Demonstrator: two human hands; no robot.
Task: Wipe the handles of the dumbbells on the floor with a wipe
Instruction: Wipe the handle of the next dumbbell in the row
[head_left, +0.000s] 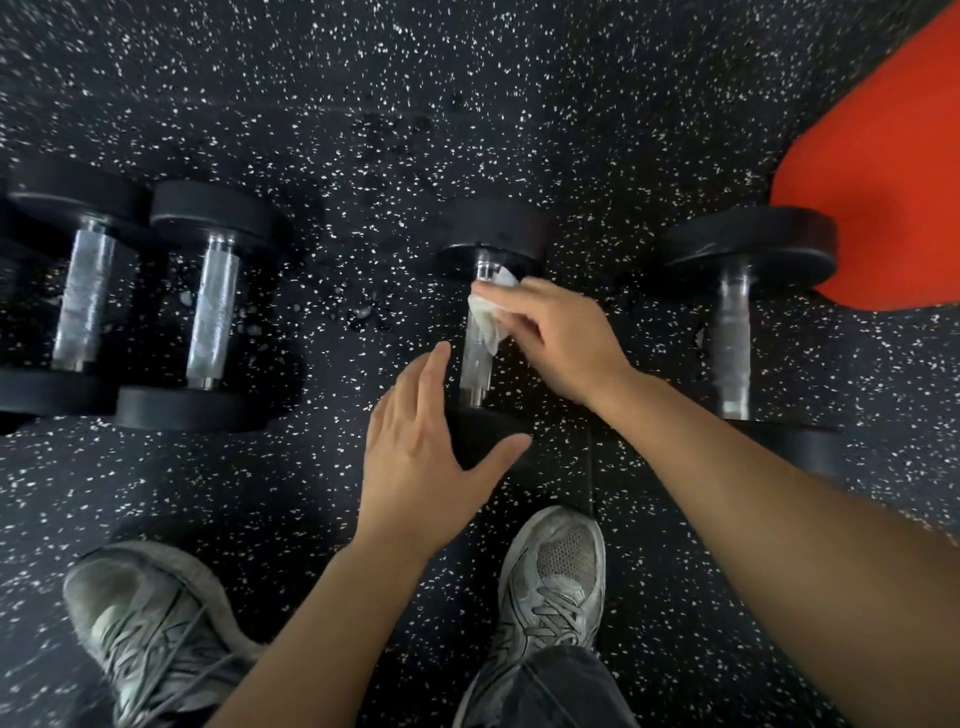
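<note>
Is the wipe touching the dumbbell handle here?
Touching. The head view shows the right hand holding the wipe draped against the upper part of the handle, with no gap visible between them.

You're looking down at a black rubber floor flecked with white. Four dumbbells lie on it in a row: a touching pair at left, one in the middle, one at right. An orange mat and your two grey sneakers rest on it too.
</note>
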